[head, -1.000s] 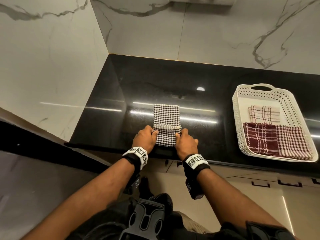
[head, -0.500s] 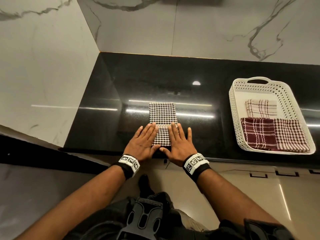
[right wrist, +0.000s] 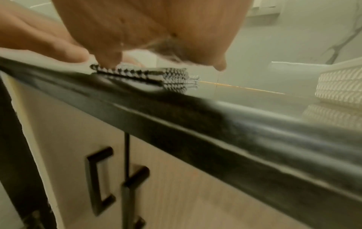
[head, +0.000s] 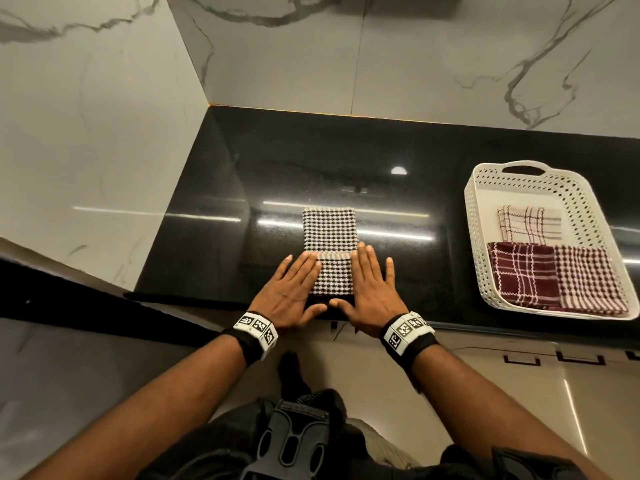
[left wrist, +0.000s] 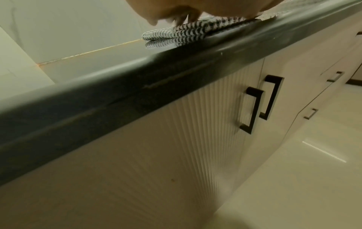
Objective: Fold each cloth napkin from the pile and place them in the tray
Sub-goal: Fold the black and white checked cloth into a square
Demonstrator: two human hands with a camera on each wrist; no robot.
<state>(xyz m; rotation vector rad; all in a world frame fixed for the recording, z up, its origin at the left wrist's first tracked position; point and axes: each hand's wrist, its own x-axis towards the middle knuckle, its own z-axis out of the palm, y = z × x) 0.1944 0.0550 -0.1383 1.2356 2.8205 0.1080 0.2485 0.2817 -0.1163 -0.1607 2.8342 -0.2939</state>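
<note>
Two hands are lying flat, fingers straight, at lower centre of the head view: the left hand (head: 290, 295) and right hand (head: 370, 289) are pressing the near half of the checked napkin (head: 330, 237), gripping nothing. That folded napkin is resting on the black counter (head: 277, 161), while three folded napkins are sitting in the white tray (head: 478, 216) at right.

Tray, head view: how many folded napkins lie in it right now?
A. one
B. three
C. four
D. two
B: the white tray holds three folded napkins, a cream plaid one at the back, a dark maroon plaid one and a maroon-and-white checked one in front, while the black-and-white checked napkin lies on the counter.
</note>
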